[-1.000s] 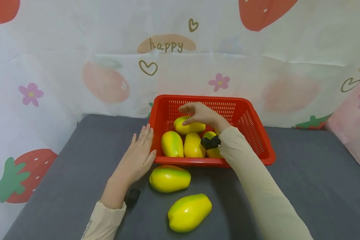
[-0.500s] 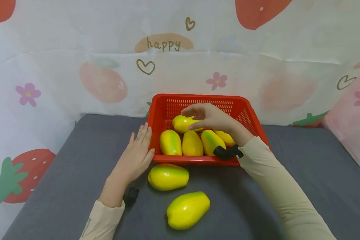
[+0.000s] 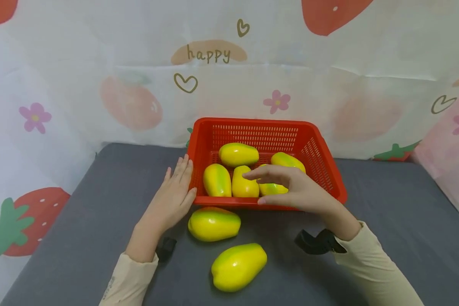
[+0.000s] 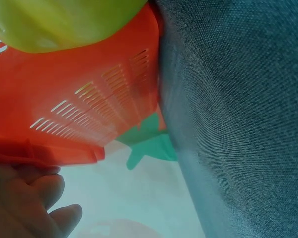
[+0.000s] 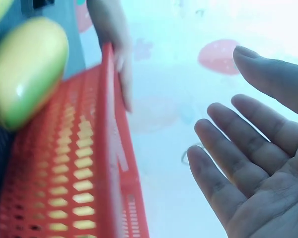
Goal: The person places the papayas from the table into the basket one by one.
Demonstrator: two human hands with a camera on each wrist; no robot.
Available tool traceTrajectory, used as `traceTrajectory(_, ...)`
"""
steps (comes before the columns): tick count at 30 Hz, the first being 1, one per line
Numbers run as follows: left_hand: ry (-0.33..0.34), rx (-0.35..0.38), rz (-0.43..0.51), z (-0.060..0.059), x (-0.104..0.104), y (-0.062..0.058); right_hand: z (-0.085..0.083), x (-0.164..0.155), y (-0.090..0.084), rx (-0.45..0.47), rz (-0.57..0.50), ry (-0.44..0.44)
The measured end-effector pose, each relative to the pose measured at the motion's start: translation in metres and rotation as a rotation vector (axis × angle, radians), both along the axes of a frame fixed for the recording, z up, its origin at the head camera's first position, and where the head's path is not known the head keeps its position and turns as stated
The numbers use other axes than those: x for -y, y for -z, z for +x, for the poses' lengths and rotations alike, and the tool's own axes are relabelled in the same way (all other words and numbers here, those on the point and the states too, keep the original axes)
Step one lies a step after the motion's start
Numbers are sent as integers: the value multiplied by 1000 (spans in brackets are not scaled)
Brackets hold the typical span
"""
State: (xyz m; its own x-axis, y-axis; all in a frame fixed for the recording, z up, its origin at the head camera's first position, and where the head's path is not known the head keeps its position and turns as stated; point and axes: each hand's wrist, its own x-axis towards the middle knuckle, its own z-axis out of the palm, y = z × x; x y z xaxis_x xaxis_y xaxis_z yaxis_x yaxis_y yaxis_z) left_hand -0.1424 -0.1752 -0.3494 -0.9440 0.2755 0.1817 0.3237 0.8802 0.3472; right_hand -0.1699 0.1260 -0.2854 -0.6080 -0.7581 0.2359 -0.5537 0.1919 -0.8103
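A red plastic basket [image 3: 229,202] holds several yellow-green mangoes, among them one at the back [image 3: 239,154]. My left hand [image 3: 168,199] rests with straight fingers along its left rim; in the left wrist view those fingertips [image 4: 49,188] lie at the rim. My right hand [image 3: 298,187] is over the front right rim, palm turned left, fingers and thumb apart with nothing between them. In the right wrist view that palm [image 5: 268,178] faces the camera bare. It partly hides a mango [image 3: 273,188] behind it. Two mangoes lie in front of the basket, one nearer it [image 3: 214,224], the other closer to me [image 3: 239,267].
The basket stands on a grey cloth-covered surface [image 3: 386,238], towards its back edge. Behind it hangs a pale printed curtain [image 3: 306,85] with strawberries, hearts and flowers. Dark camera straps sit at both wrists.
My right hand has drawn back from over the rear mango in the basket, towards me and to the right, uncovering the back mangoes. My left hand stays at the left rim.
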Motion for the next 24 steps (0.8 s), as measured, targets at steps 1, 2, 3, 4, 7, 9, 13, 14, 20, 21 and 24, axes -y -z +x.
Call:
traceTrajectory(1,0,2,-2,0,0,-1,5,-2,2,0,-11,-3)
traceTrajectory(2,0,2,-3,-1,0,-1,9,-4,5,-2,-22,-12)
traceTrajectory(3,0,3,-4,-1,0,-2,13,-6,8,-9,-40,-28)
traceTrajectory(4,-1,3,-6,-1,0,-2,15,-8,11,-15,-56,-44)
traceTrajectory(7,3,3,-4,-2,0,-3,24,-12,19,1,-94,-85)
traceTrajectory(9,6,-1,-3,-2,0,-3,29,-14,25,14,-105,-102)
traceTrajectory(13,5,-4,2,-1,0,-3,40,-19,35,32,-93,-106)
traceTrajectory(14,4,-4,2,-1,0,-4,42,-19,38,34,-86,-101)
traceTrajectory(20,5,5,0,0,-1,-2,49,-23,55,25,-51,-97)
traceTrajectory(21,4,7,0,0,-1,-2,49,-23,58,17,-40,-100)
traceTrajectory(24,3,8,-3,0,-1,-2,48,-23,63,10,1,-112)
